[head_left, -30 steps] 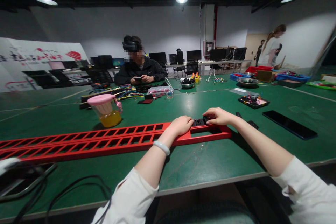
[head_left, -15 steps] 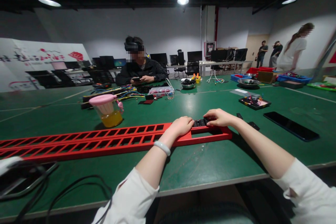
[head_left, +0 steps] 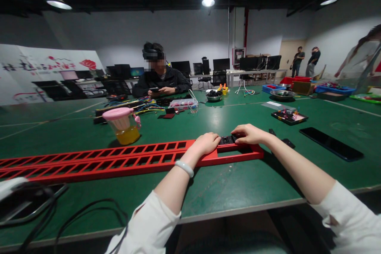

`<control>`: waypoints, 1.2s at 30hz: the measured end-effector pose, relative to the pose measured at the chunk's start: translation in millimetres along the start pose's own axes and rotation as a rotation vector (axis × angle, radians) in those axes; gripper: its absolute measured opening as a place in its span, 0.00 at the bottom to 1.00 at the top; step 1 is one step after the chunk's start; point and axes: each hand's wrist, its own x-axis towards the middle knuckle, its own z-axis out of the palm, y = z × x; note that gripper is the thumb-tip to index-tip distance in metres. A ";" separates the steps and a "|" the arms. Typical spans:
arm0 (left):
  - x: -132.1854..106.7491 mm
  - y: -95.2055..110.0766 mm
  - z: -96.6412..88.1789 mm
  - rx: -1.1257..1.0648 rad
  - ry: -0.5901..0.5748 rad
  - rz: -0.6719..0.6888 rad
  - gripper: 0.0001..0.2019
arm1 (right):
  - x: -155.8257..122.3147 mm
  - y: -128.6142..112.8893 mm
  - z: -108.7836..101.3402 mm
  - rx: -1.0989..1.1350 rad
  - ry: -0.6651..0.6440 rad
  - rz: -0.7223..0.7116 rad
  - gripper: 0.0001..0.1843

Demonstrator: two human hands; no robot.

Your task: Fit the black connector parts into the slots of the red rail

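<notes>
A long red slotted frame (head_left: 127, 162) lies across the green table in front of me. A small black plastic part (head_left: 227, 139) with ridges or cells sits in the opening near the frame's right end. My left hand (head_left: 208, 143) rests on the frame, its closed fingertips against the left end of that part. From the other side, my right hand (head_left: 250, 133) holds the part's right end with bent, closed fingers. Both hands cover some of it, so its full shape is hidden. Just right of my right hand lie small black pieces (head_left: 288, 143).
A lidded cup (head_left: 126, 131) of yellow drink stands behind the frame. To the right are a phone (head_left: 331, 143) and a small tray of parts (head_left: 288, 116). Black cables (head_left: 89, 206) lie front left. Across the table sits a person (head_left: 160, 77) with a phone, beside bundled wires (head_left: 145, 105).
Both my hands stay in place on the black part, with hardly any visible motion. A person in white at the far right has moved further right. The view has shifted very slightly.
</notes>
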 end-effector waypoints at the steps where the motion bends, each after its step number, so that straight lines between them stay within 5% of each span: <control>1: 0.1 -0.3 0.3 -0.001 0.005 0.003 0.22 | 0.0 -0.1 -0.1 -0.002 0.001 -0.003 0.22; 36: 0.3 -1.6 1.2 -0.007 0.012 0.004 0.23 | 2.3 -1.1 0.5 -0.049 -0.014 -0.042 0.20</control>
